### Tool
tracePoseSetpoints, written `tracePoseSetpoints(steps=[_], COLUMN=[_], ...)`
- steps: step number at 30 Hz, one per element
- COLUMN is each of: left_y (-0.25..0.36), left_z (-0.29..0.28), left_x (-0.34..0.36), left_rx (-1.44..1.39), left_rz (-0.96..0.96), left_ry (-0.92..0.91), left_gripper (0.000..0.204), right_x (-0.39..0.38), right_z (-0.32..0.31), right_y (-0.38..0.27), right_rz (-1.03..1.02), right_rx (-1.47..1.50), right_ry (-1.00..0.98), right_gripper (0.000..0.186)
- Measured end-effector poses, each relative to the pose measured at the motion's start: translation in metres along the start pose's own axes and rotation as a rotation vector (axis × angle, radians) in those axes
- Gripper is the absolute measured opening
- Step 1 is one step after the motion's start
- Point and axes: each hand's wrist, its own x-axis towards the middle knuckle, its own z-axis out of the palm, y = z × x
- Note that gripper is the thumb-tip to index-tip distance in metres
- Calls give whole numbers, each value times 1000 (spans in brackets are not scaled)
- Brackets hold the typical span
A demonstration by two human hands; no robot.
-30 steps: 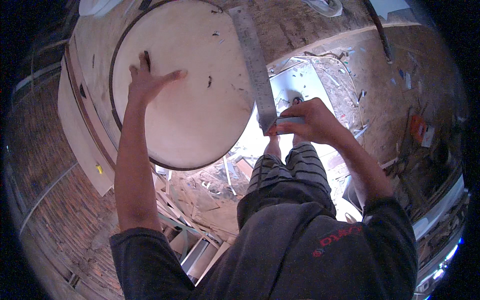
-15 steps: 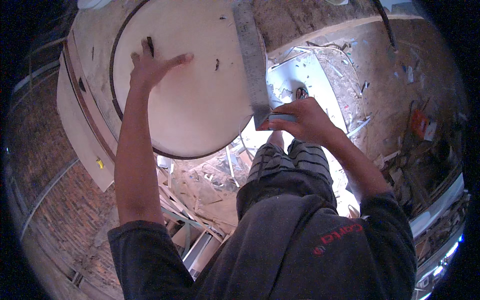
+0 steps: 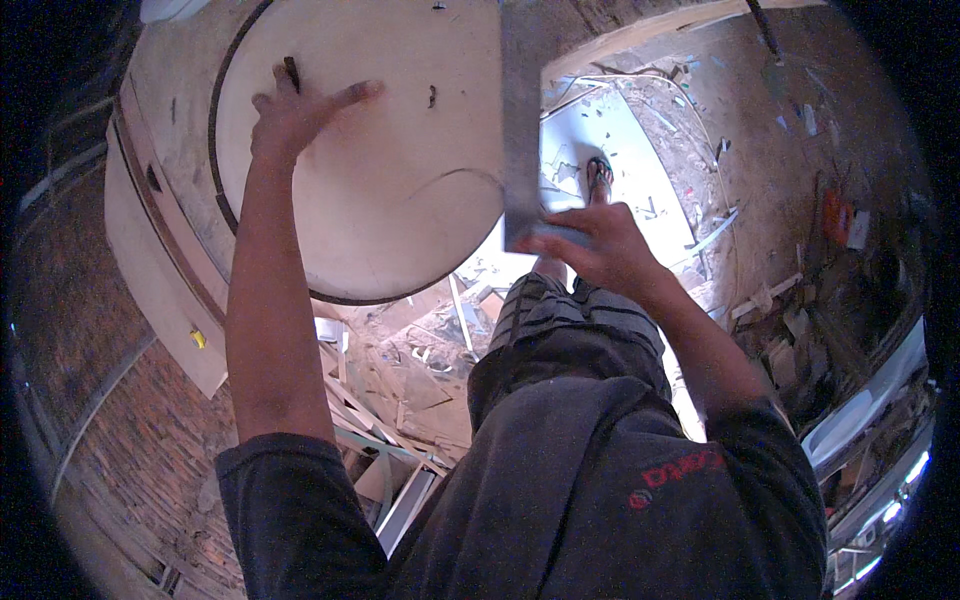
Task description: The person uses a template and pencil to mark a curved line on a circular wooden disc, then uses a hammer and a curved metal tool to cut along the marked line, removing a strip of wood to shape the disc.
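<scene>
My left hand [image 3: 292, 118] is spread open on a pale round board [image 3: 360, 225] with a dark rim, beside a small dark piece [image 3: 292, 75]. A long, flat metal square [image 3: 521, 120] stands at the board's right edge, running upward in the picture. My right hand [image 3: 610, 250] grips it by the handle at its lower end, fingers wrapped round it. A thin curved line and small dark marks show on the board. The square and the right fingertips are blurred.
A pale panel [image 3: 150, 300] at left carries a small yellow object [image 3: 198, 338]. Below lie a white sheet [image 3: 650, 200] under my sandalled foot, scattered offcuts and stacked strips [image 3: 385, 430]. An orange box [image 3: 838, 212] sits at right, a dark hose [image 3: 762, 30] above.
The metal square has turned from slanting to nearly straight up in the picture and shifted slightly left with my right hand. My left hand stays spread on the board. The whole view has shifted upward.
</scene>
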Motion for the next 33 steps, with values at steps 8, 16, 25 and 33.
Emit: tracePoseSetpoints(steps=[8,16,25,33], left_y=[-27,-30,-9,-14], left_z=[22,21,9,1], left_x=[34,29,6,6], left_rx=[32,10,-126,-227], left_rz=[-39,14,-45,-25], left_ry=[13,47,87,12], left_gripper=[152,169,157,177], right_x=[-15,-30,-29,-33], right_z=[16,29,34,80], right_y=[5,-6,-34,-20], right_rz=[-11,0,161,-13], right_rx=[-9,97,-19,115], right_ry=[20,57,-52,151], right_gripper=[43,43,44,41])
